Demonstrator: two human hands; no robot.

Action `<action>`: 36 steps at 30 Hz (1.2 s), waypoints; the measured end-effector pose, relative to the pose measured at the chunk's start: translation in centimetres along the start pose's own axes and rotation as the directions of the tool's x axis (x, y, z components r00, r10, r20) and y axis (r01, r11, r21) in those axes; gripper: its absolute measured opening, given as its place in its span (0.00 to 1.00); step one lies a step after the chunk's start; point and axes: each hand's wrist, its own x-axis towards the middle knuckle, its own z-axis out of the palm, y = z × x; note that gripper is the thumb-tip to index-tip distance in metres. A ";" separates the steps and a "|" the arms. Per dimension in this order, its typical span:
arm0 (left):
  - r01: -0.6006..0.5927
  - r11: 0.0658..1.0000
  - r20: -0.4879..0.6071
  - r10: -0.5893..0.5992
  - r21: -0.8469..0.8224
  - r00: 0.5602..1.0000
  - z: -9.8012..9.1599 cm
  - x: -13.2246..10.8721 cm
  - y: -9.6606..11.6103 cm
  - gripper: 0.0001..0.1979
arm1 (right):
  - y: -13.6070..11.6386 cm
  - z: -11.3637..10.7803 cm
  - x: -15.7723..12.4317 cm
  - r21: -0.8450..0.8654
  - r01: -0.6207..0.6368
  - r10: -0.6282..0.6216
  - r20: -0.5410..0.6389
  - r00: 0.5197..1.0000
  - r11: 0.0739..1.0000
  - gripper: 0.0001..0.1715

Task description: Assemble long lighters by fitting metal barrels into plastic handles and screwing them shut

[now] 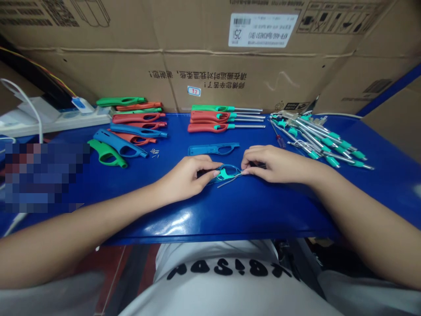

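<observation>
My left hand (197, 173) is closed around the rear of a blue lighter shell (234, 166) with a loop-shaped guard. A teal trigger (225, 174) sits inside that loop, close to my left thumb. At the shell's front end my right hand (263, 163) pinches with thumb and fingertips; a thin wire or tube seems to run there. A thin grey rod (226, 182) sticks out below the trigger. Just behind my hands lies another blue shell half (215, 149) on the blue table (250, 210).
Colored lighter shells (138, 117) and small screws (155, 152) lie at the left. Several long-nosed lighters (226, 116) sit at the back. Metal-tube inner parts (324, 138) and a screwdriver (280, 141) are at the right. A cardboard box (131, 70) stands behind; a power strip (62, 118) is far left.
</observation>
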 end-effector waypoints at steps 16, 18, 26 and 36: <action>-0.245 0.851 0.073 0.239 0.465 0.968 -0.4 -0.4 -0.2 0.18 | 0.3 -0.6 -0.7 -0.089 0.012 -0.022 -0.103 0.994 0.996 0.07; -0.249 0.856 0.068 0.245 0.453 0.967 -0.4 -0.5 -0.2 0.17 | 0.0 -0.3 -0.7 -0.076 0.047 -0.056 -0.120 0.991 0.996 0.07; -0.250 0.896 0.056 0.248 0.367 0.967 -0.4 -0.4 -0.2 0.13 | -0.9 0.7 -0.4 -0.027 0.127 -0.129 -0.079 0.988 0.991 0.10; -0.262 0.902 0.068 0.255 0.342 0.965 -0.3 -0.5 -0.2 0.14 | -0.6 1.0 0.0 -0.007 0.085 -0.085 -0.117 0.989 0.996 0.04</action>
